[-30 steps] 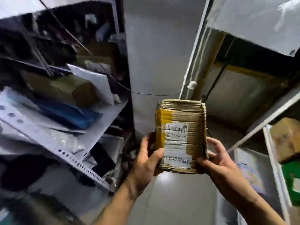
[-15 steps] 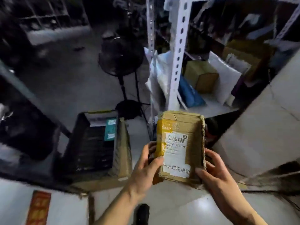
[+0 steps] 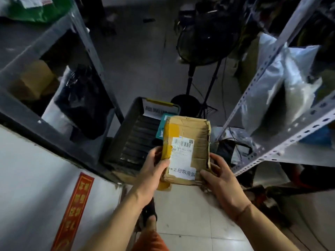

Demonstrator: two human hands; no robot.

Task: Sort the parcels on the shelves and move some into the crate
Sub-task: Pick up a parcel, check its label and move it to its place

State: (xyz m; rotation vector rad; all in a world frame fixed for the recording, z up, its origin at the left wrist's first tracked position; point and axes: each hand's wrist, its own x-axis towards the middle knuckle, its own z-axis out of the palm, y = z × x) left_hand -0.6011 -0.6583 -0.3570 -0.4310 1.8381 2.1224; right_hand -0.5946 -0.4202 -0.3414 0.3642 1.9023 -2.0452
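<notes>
Cardboard parcel (image 3: 186,149) held up in both hands, label side facing the camera, above the tiled floor (image 3: 190,223) and overlapping the near right corner of the crate in view. Left hand (image 3: 154,171) grips its left edge, thumb curled onto the front over the yellow tape. Right hand (image 3: 219,176) grips the lower right corner, thumb on the front beside the white sticker, fingers wrapped behind. Dark crate (image 3: 132,134) sits on the floor just past the parcel; a teal packet (image 3: 161,129) lies at its right side, a white label on its far wall. Grey shelf (image 3: 59,57) to the left carries a black bag (image 3: 85,104). White perforated rack (image 3: 282,124) to the right holds a silver bag (image 3: 282,82). Standing fan (image 3: 204,42) beyond the crate.
</notes>
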